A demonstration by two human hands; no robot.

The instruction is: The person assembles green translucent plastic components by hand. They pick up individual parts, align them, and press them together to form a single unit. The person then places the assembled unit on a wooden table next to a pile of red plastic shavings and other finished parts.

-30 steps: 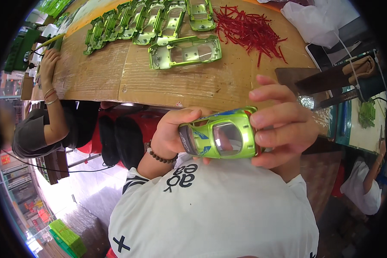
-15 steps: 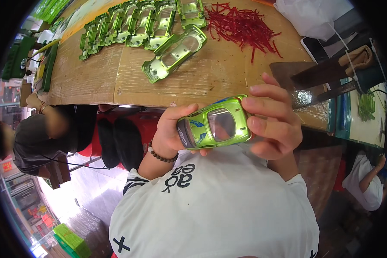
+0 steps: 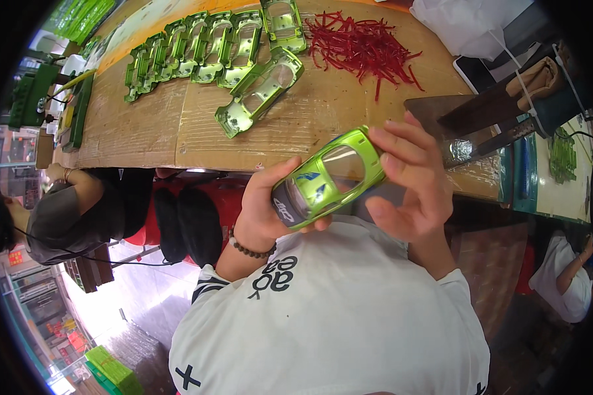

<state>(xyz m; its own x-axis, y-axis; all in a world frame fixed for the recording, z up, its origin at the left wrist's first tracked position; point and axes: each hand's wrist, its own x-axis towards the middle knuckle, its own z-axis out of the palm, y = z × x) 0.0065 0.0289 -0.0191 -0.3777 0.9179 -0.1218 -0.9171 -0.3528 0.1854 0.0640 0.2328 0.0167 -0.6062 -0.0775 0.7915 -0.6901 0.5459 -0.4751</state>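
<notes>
A shiny green toy car body shell (image 3: 323, 172) with clear windows, blue decals and a black end is in my left hand (image 3: 260, 201), held by that dark end. It hangs tilted in front of my chest, the other end pointing up and to the right. My right hand (image 3: 415, 181) is at that upper end with fingers spread and thumb apart. Its fingertips are at the shell's edge; whether they touch it I cannot tell. Another green car shell (image 3: 260, 92) lies slanted on the table just beyond.
On the cardboard-covered table (image 3: 125, 128) stand a row of green shells (image 3: 211, 49) and a pile of thin red strips (image 3: 362, 49). A dark metal fixture (image 3: 468, 125) and a white plastic bag (image 3: 464, 23) are at the right. A co-worker (image 3: 72, 214) sits at the left.
The held shell has tilted, its right end swinging upward. My right hand's thumb and fingers have opened away from it. The whole view has shifted slightly.
</notes>
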